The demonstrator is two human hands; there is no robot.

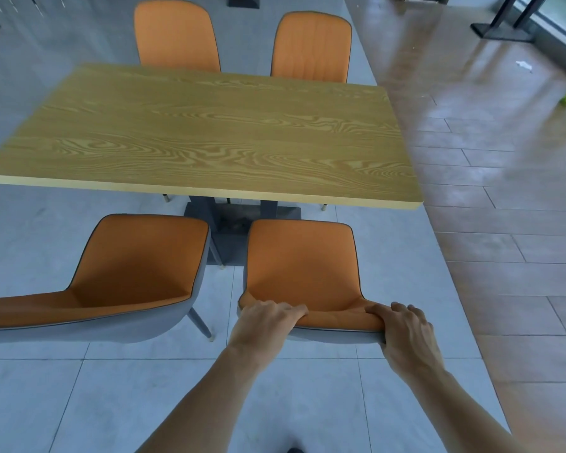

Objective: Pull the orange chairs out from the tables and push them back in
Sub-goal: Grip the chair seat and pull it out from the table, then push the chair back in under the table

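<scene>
Both hands hold the top of one orange chair's back. The left hand point(268, 317) curls its fingers over the left end of the backrest, and the right hand point(404, 331) wraps around the right end. This near right chair point(303, 266) stands just clear of the wooden table point(203, 132), seat facing it. The near left chair point(134, 266) sits beside it. Two far chairs point(177, 34) point(311, 47) stand across the table, backs above its far edge.

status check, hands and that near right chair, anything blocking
Left hand and right hand both grip top of near right chair's backrest. Chair clear of the table, seat out. Neighbour chair apart on its left; nothing in the way.
</scene>
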